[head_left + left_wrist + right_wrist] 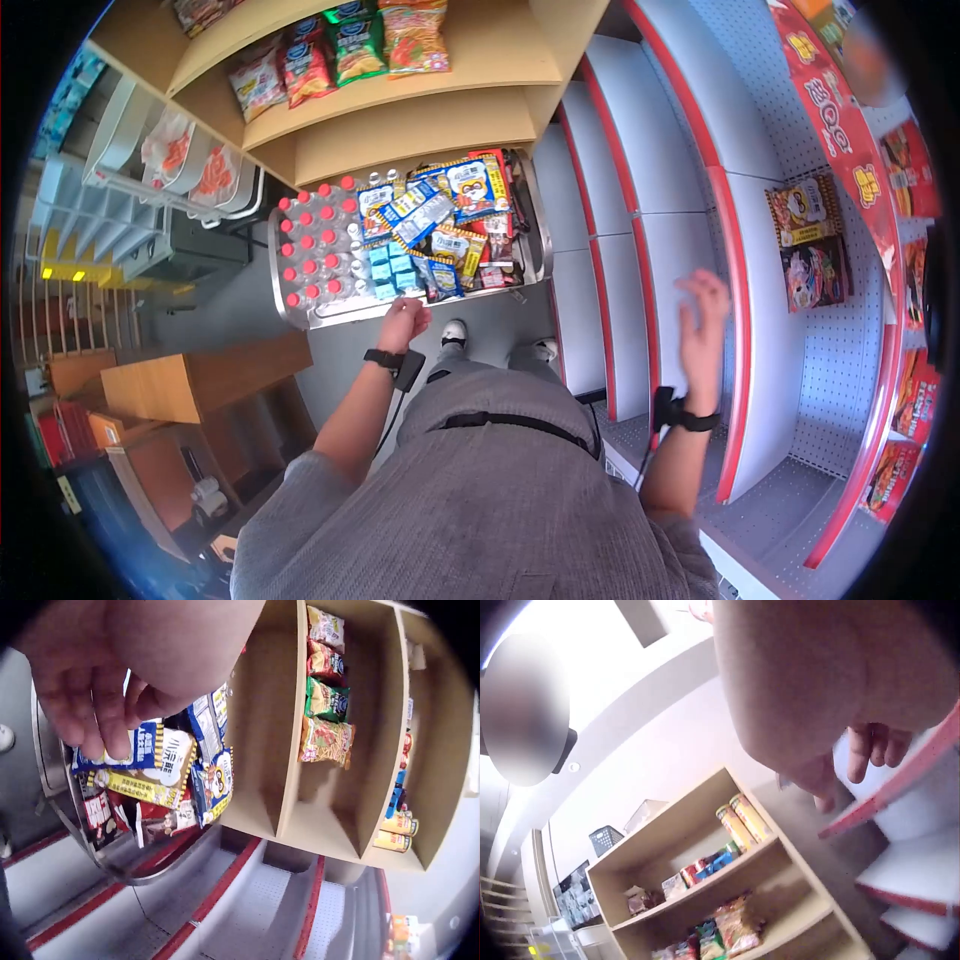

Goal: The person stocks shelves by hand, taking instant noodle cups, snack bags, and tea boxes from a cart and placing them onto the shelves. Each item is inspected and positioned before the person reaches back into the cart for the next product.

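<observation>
My left hand (405,322) hangs at the near rim of a metal cart tray (350,312), its fingers loosely bent with nothing visible in them. In the left wrist view its fingers (112,724) overlap a blue snack packet (150,746). The tray bears red-capped bottles (310,240), small light-blue packs (392,268) and a heap of blue and yellow snack packets (470,190). My right hand (705,300) is raised before the white shelves, fingers apart and holding nothing. Two snack packets, one yellow-brown (803,210) and one dark (815,275), stand on a shelf to its right.
A wooden shelf unit (440,100) with several chip bags (357,45) stands behind the tray. White shelves with red edging (735,300) run along the right. White bins (125,125) and a wooden desk (190,385) are on the left.
</observation>
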### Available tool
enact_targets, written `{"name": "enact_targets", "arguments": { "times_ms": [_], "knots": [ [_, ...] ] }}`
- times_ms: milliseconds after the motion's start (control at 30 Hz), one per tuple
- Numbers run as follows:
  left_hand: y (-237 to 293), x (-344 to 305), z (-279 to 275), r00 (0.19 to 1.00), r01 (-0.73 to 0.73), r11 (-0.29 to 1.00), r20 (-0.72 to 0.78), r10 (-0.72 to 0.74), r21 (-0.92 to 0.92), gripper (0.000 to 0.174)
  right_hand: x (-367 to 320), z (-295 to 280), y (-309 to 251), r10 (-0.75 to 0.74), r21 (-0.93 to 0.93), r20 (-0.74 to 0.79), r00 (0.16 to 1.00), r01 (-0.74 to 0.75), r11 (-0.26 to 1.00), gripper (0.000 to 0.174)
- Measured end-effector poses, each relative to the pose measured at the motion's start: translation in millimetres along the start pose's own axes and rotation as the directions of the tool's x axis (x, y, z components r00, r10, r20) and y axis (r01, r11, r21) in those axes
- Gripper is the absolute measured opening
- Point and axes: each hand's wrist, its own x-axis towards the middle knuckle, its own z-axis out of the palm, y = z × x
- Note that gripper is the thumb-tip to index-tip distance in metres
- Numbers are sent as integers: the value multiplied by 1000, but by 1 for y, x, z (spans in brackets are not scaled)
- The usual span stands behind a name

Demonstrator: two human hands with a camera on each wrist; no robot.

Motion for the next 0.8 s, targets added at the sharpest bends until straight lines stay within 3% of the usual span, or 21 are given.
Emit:
{"name": "enact_targets", "arguments": {
  "times_ms": [33,67,133,167,200,233,267,333,367,400,467,500,533,567,600,633,667,733,767,800],
  "knots": [
    [8,0,2,995,-24,1000,-98,22,-18,16,-18,19,-4,36,79,57,998,-41,996,25],
    [13,12,-3,995,-25,999,-96,22,-22,16,-33,41,-1,71,153,110,991,-88,984,25],
    [13,41,-16,976,-163,976,-122,181,146,16,-63,78,12,139,166,211,968,-176,970,20],
    [17,53,-16,952,-230,963,-173,254,143,14,-81,99,27,146,159,207,967,-180,971,20],
    [22,66,-17,919,-295,944,-227,322,145,12,-99,121,47,292,336,302,907,-388,858,17],
    [24,86,-24,922,-283,953,-244,301,106,15,-117,132,59,405,470,417,814,-575,670,17],
    [26,109,-29,921,-229,967,-298,253,111,20,-128,134,63,417,469,402,815,-575,670,17],
    [35,141,-38,932,-155,966,-295,212,207,29,-150,140,66,590,403,489,642,-766,500,22],
    [38,146,-31,908,-188,951,-326,264,247,36,-169,150,80,597,456,476,646,-762,460,23],
    [49,147,-27,914,-186,950,-311,261,252,36,-182,151,81,610,456,466,641,-765,455,23],
    [69,149,-20,962,20,945,-263,71,327,39,-206,150,85,667,371,491,561,-827,422,23],
    [38,192,-42,935,-294,833,-41,353,468,43,-218,151,85,672,379,504,543,-838,392,25],
    [41,193,-39,937,-293,832,-33,349,471,43,-235,156,89,679,379,500,538,-841,387,25],
    [49,193,-34,987,-89,968,-112,118,233,40,-252,162,95,698,385,496,516,-851,357,25],
    [54,197,-31,983,126,992,-129,-128,-29,37,-257,162,91,715,393,491,498,-859,328,25],
    [56,196,-33,990,139,988,-10,-140,-68,29,-265,161,87,733,395,493,469,-871,292,25],
    [43,212,-41,990,140,988,-7,-141,-66,29,-271,159,85,735,395,490,468,-871,291,25],
    [12,257,-56,995,-77,996,67,75,34,25,-277,156,85,717,365,558,419,-899,241,26],
    [66,179,-12,976,180,957,-77,-202,-227,19,-278,157,84,731,371,548,407,-901,224,25],
    [74,170,-7,977,179,957,-76,-200,-227,19,-279,157,86,731,373,547,409,-900,225,25]
  ]
}}
